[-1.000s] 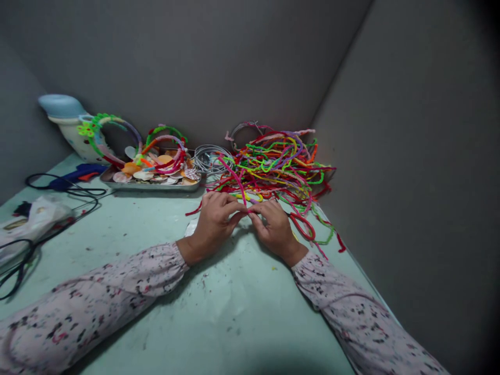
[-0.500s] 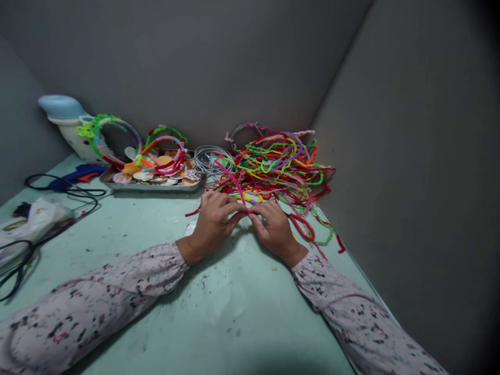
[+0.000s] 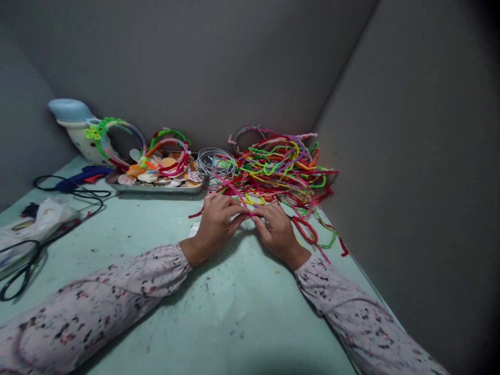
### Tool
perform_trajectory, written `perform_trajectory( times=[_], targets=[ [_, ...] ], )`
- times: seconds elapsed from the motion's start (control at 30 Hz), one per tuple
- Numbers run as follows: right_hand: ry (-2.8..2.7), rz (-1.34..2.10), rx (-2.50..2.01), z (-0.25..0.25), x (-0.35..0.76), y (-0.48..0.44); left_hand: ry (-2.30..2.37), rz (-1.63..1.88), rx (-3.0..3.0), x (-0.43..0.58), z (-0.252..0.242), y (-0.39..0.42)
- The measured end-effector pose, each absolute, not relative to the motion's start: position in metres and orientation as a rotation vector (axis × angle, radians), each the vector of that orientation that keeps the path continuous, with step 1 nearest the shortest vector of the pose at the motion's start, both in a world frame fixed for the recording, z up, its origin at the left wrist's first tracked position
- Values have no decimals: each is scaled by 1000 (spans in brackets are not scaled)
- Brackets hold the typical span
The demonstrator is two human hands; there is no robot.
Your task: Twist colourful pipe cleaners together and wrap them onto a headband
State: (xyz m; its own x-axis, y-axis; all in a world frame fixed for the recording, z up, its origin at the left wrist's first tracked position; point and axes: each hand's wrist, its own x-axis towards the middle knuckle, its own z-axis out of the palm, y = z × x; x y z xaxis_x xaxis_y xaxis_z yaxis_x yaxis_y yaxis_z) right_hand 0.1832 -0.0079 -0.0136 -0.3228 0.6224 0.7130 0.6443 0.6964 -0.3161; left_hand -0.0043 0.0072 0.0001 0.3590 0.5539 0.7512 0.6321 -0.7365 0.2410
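Between the fingertips of both hands is a bright pink pipe cleaner (image 3: 231,186), its free end slanting up and to the left. My left hand (image 3: 221,219) pinches it from the left, thumb against forefinger. From the right, my right hand (image 3: 275,229) pinches it close beside, the two sets of fingertips almost touching. The short stretch between the fingers is mostly hidden. Red-handled scissors (image 3: 307,230) lie just right of my right hand, their blades out of sight. Beyond the hands spreads a tangled heap of coloured pipe cleaners (image 3: 285,161).
A metal tray (image 3: 156,189) of shells bears decorated hoops. Next to it lies a coil of grey wire (image 3: 213,161). Farther left are a blue-lidded container (image 3: 82,130), a blue tool (image 3: 80,178), a black cord (image 3: 74,221) and a white plastic bag (image 3: 47,219). Walls border the table.
The view has shifted slightly, so everything sits a little farther right. The pink pipe cleaner's free end leans lower to the left. Both hands keep their pinch.
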Motion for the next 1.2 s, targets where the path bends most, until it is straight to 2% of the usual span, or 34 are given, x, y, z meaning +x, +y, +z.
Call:
perform_trajectory(
  times=[1.2],
  targets=[
    [-2066, -118, -981, -13, 183, -8, -1127, -1293, -2557, -4, 3, 5]
  ],
)
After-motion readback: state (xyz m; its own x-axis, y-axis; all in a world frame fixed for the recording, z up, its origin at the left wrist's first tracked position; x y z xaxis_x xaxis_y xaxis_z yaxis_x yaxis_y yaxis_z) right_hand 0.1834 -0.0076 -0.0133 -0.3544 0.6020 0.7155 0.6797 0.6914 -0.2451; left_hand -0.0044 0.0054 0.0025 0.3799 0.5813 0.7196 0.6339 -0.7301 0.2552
